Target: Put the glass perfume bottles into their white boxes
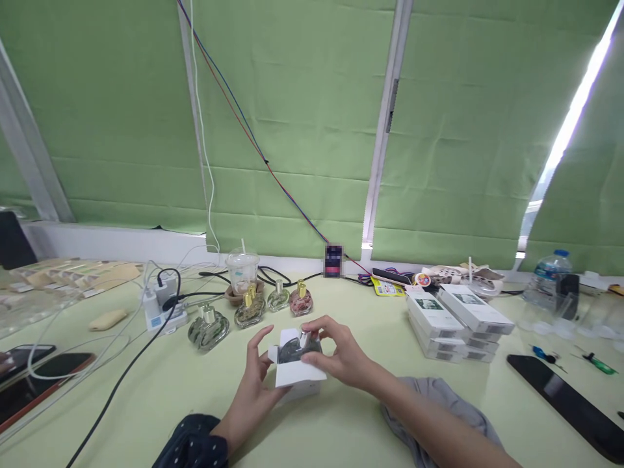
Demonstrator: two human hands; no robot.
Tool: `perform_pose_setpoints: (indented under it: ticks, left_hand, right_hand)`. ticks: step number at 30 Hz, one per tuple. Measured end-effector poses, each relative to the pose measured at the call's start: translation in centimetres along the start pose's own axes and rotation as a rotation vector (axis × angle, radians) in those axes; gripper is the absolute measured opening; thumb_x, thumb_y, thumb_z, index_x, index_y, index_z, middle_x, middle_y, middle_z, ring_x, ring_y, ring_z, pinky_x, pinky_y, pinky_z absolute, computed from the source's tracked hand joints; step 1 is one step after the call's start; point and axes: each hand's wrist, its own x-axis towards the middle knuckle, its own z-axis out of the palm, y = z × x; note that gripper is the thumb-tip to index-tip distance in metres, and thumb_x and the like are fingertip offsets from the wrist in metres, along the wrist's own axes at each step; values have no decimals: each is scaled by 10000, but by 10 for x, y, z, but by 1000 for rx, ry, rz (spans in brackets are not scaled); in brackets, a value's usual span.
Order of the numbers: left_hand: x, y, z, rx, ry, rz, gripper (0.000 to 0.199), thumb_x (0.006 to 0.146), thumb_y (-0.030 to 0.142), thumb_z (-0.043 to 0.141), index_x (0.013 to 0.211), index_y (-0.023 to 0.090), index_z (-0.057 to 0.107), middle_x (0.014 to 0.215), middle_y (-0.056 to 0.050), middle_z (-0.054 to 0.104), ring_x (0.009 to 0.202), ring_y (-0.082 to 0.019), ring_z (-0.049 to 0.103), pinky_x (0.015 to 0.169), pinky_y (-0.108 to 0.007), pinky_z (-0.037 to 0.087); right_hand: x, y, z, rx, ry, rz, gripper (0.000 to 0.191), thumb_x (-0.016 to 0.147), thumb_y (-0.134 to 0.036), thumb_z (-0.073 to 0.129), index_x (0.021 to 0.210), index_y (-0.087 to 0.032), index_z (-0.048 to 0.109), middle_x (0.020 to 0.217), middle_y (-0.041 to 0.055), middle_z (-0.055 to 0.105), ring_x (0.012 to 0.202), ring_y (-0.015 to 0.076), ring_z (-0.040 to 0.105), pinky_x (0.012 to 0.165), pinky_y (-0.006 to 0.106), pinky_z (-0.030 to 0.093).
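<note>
Green blinds [292, 97] are hanging behind a pale tabletop [351, 416]; I'm watching through the head cam and using the open white box [301, 375] as landmark. Left hand [254, 383] is grasping that box by its side and underside, index finger lifting clear. Right hand [344, 354] is pinching the dark glass bottle [291, 350] around its silvery cap; bottle is sitting tilted in the box's mouth, partly hidden by fingers and flap. More glass bottles [208, 330] are standing beyond the box, to its left, near a plastic cup [242, 270]. Stacked boxes [433, 315] are resting well right of it, gray cloth [439, 406] lying nearer, also right.
</note>
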Motion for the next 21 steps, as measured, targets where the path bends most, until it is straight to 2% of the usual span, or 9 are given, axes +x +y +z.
perform_pose_setpoints:
  ticks: [10, 16, 21]
  left_hand:
    - [1, 6, 0, -8, 56, 0, 872, 646, 493, 729, 1324, 263, 232, 697, 38, 628, 609, -178, 627, 731, -372, 524]
    - [2, 6, -1, -15, 23, -16, 885, 654, 510, 717, 1331, 278, 197, 726, 31, 634, 626, -178, 622, 729, -358, 511]
    - [2, 1, 0, -44, 20, -22, 899, 649, 514, 715, 1333, 283, 180, 776, 13, 645, 679, -184, 622, 721, -332, 491]
  right_hand:
    - [-1, 1, 1, 10, 17, -16, 336, 777, -277, 670, 1091, -223, 564, 990, 48, 635, 848, 156, 578, 747, 289, 482]
    - [2, 1, -2, -39, -47, -48, 363, 784, -258, 667, 1133, -237, 567, 1018, 50, 640, 883, 163, 579, 782, 304, 482]
    - [1, 1, -1, -88, -56, -104, 271, 815, -219, 603, 1086, -224, 587, 928, 43, 660, 875, 170, 574, 799, 320, 477]
